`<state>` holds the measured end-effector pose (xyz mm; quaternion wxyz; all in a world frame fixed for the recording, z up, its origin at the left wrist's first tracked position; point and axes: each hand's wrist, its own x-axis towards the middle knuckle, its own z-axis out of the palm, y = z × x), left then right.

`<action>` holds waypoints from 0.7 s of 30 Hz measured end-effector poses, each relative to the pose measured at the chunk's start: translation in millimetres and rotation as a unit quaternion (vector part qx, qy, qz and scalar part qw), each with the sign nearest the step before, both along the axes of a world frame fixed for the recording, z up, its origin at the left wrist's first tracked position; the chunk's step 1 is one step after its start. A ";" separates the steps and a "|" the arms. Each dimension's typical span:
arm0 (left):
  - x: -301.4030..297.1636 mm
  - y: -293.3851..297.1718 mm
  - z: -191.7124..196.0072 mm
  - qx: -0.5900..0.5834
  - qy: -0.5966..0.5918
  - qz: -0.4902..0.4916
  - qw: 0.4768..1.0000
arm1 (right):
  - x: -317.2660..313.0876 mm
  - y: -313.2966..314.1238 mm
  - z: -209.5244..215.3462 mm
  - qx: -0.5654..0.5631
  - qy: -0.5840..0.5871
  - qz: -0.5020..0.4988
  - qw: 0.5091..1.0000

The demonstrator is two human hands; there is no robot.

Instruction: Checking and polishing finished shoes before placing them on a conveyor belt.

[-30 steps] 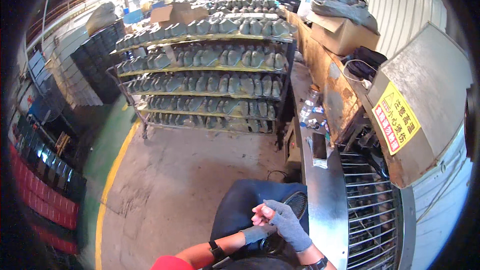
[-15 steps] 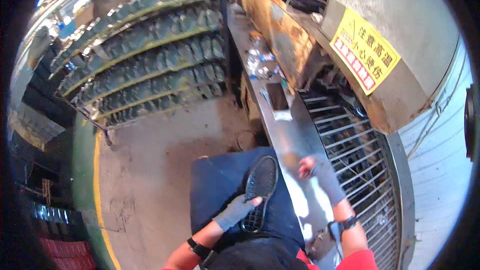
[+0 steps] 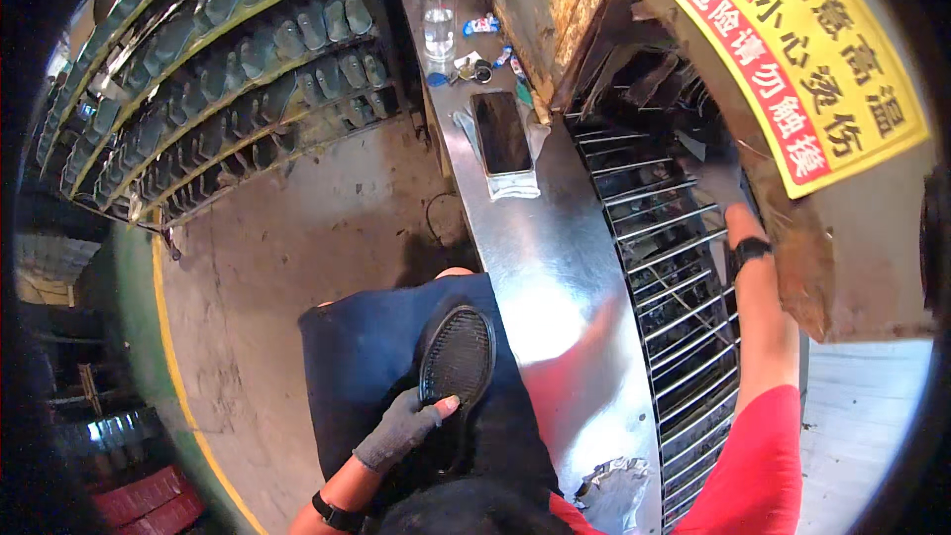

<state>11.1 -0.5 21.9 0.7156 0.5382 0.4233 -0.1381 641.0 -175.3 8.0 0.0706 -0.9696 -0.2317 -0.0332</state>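
The gloved left hand (image 3: 401, 431) grasps a black shoe sole (image 3: 459, 355) near the right edge of the blue lap cloth (image 3: 352, 347). The right hand (image 3: 717, 178) is by the far right corner of the metal grate (image 3: 680, 250), too blurred to tell its grip.

The head camera, a wide fisheye worn on the person's head, looks steeply down and forward over the bench (image 3: 555, 258), which slants through the middle. The lap (image 3: 337, 357) and left hand (image 3: 401, 431), left of the bench, are near; the floor (image 3: 277, 238) beyond them lies farther. Far left of the bench, the dark rim seems too dim to read.
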 end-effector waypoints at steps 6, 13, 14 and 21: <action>22.7 3.7 3.2 -0.036 0.003 -0.004 0.999 | 135.8 -25.3 -63.4 0.043 0.022 0.177 0.983; 36.5 10.2 18.8 -0.047 0.002 -0.013 0.999 | 88.1 -20.6 -20.1 -0.116 0.033 0.127 0.985; 33.4 10.2 26.7 -0.053 0.016 -0.004 0.998 | 57.8 -12.4 -10.3 -0.110 0.035 0.134 0.984; 11.4 3.3 -8.4 -0.011 -0.045 -0.011 0.999 | -87.0 -66.3 44.3 -0.180 0.134 -0.002 0.975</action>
